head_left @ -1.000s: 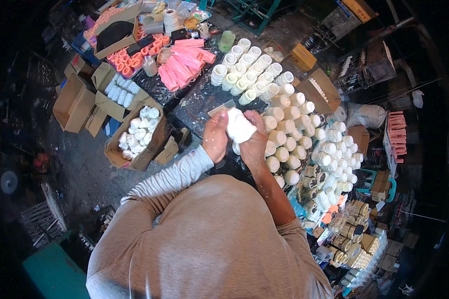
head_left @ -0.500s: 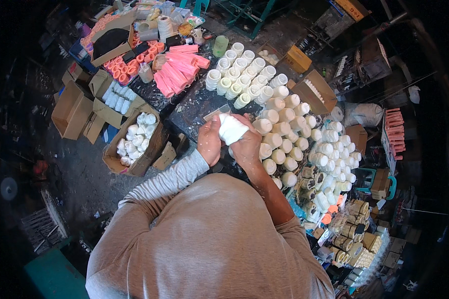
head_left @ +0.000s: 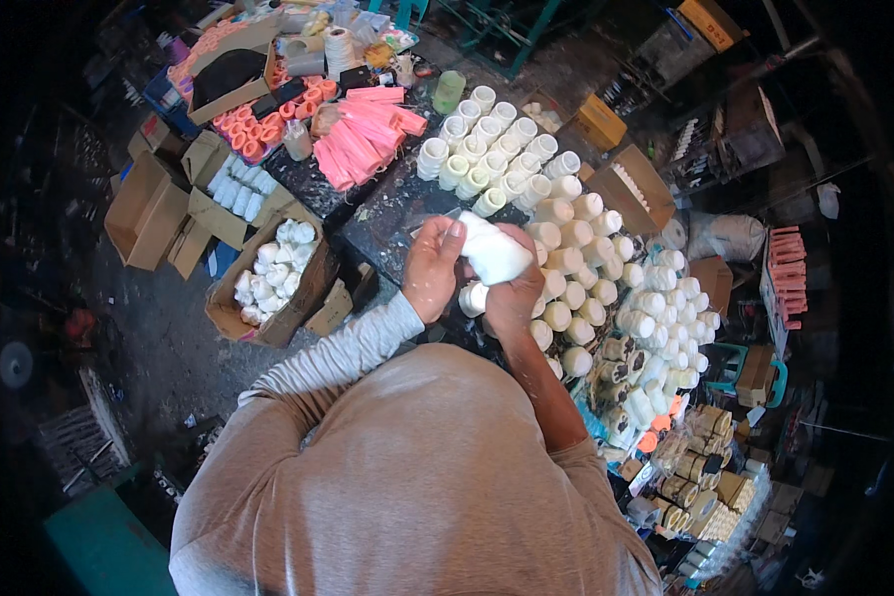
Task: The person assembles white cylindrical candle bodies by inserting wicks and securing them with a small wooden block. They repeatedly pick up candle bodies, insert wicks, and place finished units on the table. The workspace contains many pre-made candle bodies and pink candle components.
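Note:
Over the dark table [head_left: 372, 223] I hold a smooth white bundle [head_left: 497, 253], roughly cylindrical and perhaps wrapped in thin sheet. My left hand [head_left: 432, 270] has its fingers and thumb closed at the bundle's upper left end. From the lower right, my right hand [head_left: 515, 303] grips the other side; some of its fingers are hidden behind the bundle. Just below the bundle, between my hands, stands a white cylinder [head_left: 474, 299]. Stacked white ring-topped cylinders [head_left: 492, 149] rise beyond my hands, and rows of cream rounded cylinders [head_left: 571, 260] stand close to my right hand.
Pink plastic sleeves [head_left: 363, 139] lie at the far left of the table. A cardboard box [head_left: 308, 303] of white wrapped bundles stands to my left, near an open carton [head_left: 144, 219]. More white wrapped pieces [head_left: 666, 313] are piled at right. A green jar [head_left: 448, 91] stands at the back.
Both hands have shifted slightly right with the white bundle, which has turned so its rounded end points lower right. The white cylinder beneath shows more fully now.

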Available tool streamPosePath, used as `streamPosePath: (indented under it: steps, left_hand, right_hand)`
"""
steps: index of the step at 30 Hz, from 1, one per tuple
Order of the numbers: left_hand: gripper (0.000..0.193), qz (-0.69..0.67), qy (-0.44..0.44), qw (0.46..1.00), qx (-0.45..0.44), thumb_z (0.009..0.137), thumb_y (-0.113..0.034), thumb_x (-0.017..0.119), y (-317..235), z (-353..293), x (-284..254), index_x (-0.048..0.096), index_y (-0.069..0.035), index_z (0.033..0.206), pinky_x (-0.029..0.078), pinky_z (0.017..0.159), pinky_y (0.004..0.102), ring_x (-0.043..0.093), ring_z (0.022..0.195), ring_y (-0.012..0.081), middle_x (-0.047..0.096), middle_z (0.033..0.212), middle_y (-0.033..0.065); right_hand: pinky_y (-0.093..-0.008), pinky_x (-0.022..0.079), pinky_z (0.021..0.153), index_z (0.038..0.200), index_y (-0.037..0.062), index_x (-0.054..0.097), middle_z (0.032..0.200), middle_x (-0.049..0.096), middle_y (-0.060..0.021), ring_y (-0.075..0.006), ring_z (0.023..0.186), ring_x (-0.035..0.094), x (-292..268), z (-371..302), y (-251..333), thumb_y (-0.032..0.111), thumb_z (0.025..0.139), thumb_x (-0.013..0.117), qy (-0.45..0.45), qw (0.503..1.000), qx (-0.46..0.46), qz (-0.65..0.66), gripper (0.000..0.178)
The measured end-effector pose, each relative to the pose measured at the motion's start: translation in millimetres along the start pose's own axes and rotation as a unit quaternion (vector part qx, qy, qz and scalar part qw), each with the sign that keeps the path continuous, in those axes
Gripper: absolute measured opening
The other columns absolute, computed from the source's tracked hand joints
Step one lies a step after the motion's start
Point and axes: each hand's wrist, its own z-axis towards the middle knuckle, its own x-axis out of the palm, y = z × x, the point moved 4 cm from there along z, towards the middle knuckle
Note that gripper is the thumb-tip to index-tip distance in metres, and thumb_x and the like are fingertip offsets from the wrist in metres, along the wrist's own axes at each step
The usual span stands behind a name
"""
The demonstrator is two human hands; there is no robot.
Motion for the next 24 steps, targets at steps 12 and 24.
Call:
streamPosePath:
  steps: [12, 24]
  left_hand:
    - [0.029, -0.162, 0.002, 0.986, 0.038, 0.096, -0.003, 0.074, -16, -3, -2, 0.061, 0.001, 0.122, 0.057, 0.089, 0.0298, 0.068, 0.099, 0.0151, 0.071, 0.113, 0.0104]
    - [0.015, -0.135, -0.004, 0.981, -0.142, 0.1, -0.013, 0.071, 36, 4, -35, 0.064, -0.008, 0.112, 0.06, 0.07, 0.0305, 0.068, 0.086, 0.0115, 0.071, 0.101, 0.0002]
  right_hand:
    - [-0.0504, 0.05, 0.102, 0.123, -0.005, 0.068, 0.125, 0.069, -0.0146, -0.0276, 0.114, 0.065, -39, -28, -29, 0.005, 0.093, 0.072, 0.084, 0.957, 0.118, 0.25, 0.032]
    - [-0.067, 0.05, 0.108, 0.114, -0.0013, 0.058, 0.133, 0.064, -0.0217, -0.0374, 0.124, 0.065, -63, -42, -74, 0.002, 0.101, 0.056, 0.137, 0.982, 0.109, 0.07, 0.013]
